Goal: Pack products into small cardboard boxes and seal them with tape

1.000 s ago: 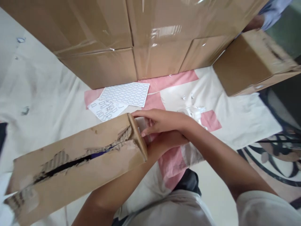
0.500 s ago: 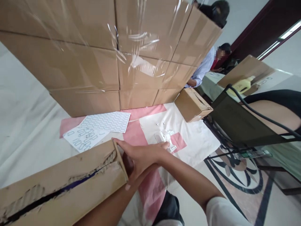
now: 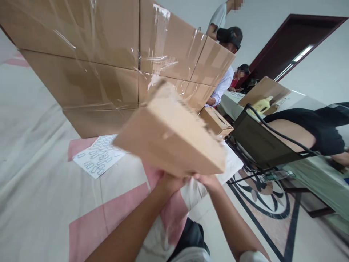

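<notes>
A brown cardboard box point(image 3: 174, 134) with a torn, ragged edge is held up and tilted in front of me, slightly blurred by motion. My left hand point(image 3: 173, 182) grips its near lower edge; most of those fingers are hidden under the cardboard. Close beside it, my right hand point(image 3: 206, 179) is closed on the same edge, thumb near the left hand. Behind the held box, a sheet of printed labels point(image 3: 107, 141) and a partly used label sheet point(image 3: 96, 160) lie on the cloth-covered table point(image 3: 46, 174).
A wall of large stacked cartons point(image 3: 103, 83), wrapped in clear film, stands across the table. Another cardboard box point(image 3: 218, 122) sits at its right end, near a person in a cap point(image 3: 225, 80). A dark chair point(image 3: 261, 142) and a yellow jug point(image 3: 263, 104) are to the right.
The torn box has swung from the lower left to the centre and is lifted, now covering the white item on the table. Both hands have moved to its near edge.
</notes>
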The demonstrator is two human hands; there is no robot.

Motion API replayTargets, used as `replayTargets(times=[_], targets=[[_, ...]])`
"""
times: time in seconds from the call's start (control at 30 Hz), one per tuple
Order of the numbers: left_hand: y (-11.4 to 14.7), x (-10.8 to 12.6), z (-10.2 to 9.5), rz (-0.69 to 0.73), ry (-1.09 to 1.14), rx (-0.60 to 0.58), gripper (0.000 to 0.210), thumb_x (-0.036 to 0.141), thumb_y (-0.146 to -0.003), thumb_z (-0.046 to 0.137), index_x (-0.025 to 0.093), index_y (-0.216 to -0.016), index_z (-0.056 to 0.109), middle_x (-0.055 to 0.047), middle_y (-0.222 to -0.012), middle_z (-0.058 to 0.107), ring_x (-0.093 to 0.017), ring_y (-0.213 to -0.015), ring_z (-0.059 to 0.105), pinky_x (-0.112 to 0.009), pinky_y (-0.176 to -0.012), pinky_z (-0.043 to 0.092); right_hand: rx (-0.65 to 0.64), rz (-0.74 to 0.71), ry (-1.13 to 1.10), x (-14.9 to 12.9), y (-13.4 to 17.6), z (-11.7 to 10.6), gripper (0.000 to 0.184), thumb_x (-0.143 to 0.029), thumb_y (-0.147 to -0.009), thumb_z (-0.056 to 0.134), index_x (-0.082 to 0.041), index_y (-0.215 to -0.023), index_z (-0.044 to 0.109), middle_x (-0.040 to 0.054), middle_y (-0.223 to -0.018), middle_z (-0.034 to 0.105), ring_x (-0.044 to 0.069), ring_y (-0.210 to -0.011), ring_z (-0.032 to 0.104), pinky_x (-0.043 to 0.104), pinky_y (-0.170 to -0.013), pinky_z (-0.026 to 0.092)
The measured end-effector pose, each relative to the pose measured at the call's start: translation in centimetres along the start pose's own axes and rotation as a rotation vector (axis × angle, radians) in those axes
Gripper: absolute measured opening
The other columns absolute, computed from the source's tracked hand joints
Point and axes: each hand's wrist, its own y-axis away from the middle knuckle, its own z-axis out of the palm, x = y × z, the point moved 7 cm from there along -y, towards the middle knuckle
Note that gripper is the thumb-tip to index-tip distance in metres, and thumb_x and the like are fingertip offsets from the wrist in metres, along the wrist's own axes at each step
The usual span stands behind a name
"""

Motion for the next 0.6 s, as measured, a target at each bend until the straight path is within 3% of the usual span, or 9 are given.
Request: replayTargets(times=[0.07,0.13,0.17,0.23,0.33,0.43,0.5,0.6], targets=[[0.3,0.6,1.0,0.171,-0.065,-0.188,0.03,0.035,-0.095,0.066,0.019,-0.121,0.069,-0.001,-0.079,0.069,-0.017,-0.066,0.065,-0.032,-0.069,0.059,0.346,0.028,0.069,1.8,2.2,-7.1,0.069,-0.058,-0.062,0.079,-0.023,-0.12,0.066,0.015,-0.115,0.073,0.036,-0.115,0.068,0.05,-0.1,0.056],[0.7,1.2,1.5,0.29,-0.126,-0.304,0.047,0.025,-0.09,0.065,0.026,-0.137,0.062,0.0,-0.071,0.07,-0.019,-0.061,0.066,-0.03,-0.064,0.054,0.712,-0.001,0.141,3.2,5.3,-13.8,0.07,-0.055,-0.06,0.078,-0.02,-0.119,0.063,0.0147,-0.113,0.071,0.035,-0.11,0.067,0.053,-0.102,0.054],[0.8,1.3,1.6,0.32,-0.149,-0.329,0.055,0.023,-0.09,0.061,0.027,-0.144,0.056,0.0,-0.074,0.072,-0.021,-0.062,0.068,-0.03,-0.062,0.052,0.832,-0.031,0.143,3.9,6.7,-16.2,0.072,-0.055,-0.058,0.078,-0.02,-0.119,0.061,0.0122,-0.109,0.069,0.032,-0.103,0.068,0.054,-0.097,0.055],[0.9,1.5,1.7,0.348,-0.181,-0.35,0.059,0.021,-0.092,0.053,0.028,-0.151,0.047,-0.003,-0.085,0.076,-0.022,-0.069,0.071,-0.029,-0.063,0.05,0.947,-0.024,0.087,6.2,8.9,-19.5,0.072,-0.053,-0.061,0.078,-0.023,-0.122,0.055,0.0041,-0.105,0.064,0.02,-0.081,0.065,0.043,-0.079,0.059],[0.9,1.3,2.1,0.353,-0.197,-0.359,0.059,0.02,-0.094,0.047,0.03,-0.153,0.043,-0.004,-0.093,0.077,-0.022,-0.074,0.073,-0.028,-0.065,0.049,0.975,0.146,0.054,10.4,10.5,-21.0,0.072,-0.053,-0.064,0.078,-0.028,-0.123,0.046,-0.0018,-0.104,0.056,0.009,-0.058,0.053,0.029,-0.057,0.054],[0.9,0.9,2.7,0.347,-0.191,-0.358,0.06,0.02,-0.094,0.047,0.03,-0.153,0.041,-0.004,-0.09,0.077,-0.023,-0.074,0.072,-0.029,-0.065,0.048,0.897,0.245,0.13,12.8,9.9,-20.0,0.083,-0.053,-0.062,0.079,-0.031,-0.131,0.04,0.0052,-0.122,0.055,0.012,-0.064,0.058,0.028,-0.053,0.055],[0.9,0.7,2.8,0.351,-0.182,-0.347,0.06,0.02,-0.094,0.048,0.03,-0.153,0.041,-0.005,-0.092,0.077,-0.023,-0.075,0.073,-0.028,-0.065,0.047,0.847,0.247,0.192,13.0,8.5,-19.1,0.092,-0.055,-0.061,0.078,-0.031,-0.139,0.036,0.0115,-0.134,0.052,0.018,-0.076,0.065,0.031,-0.057,0.059],[1.1,1.1,2.0,0.373,-0.163,-0.311,0.057,0.023,-0.095,0.05,0.026,-0.152,0.042,-0.006,-0.096,0.078,-0.023,-0.074,0.073,-0.029,-0.062,0.047,0.726,0.269,0.315,11.2,5.9,-18.0,0.099,-0.061,-0.06,0.074,-0.034,-0.146,0.033,0.0136,-0.134,0.057,0.026,-0.085,0.072,0.036,-0.058,0.062]])
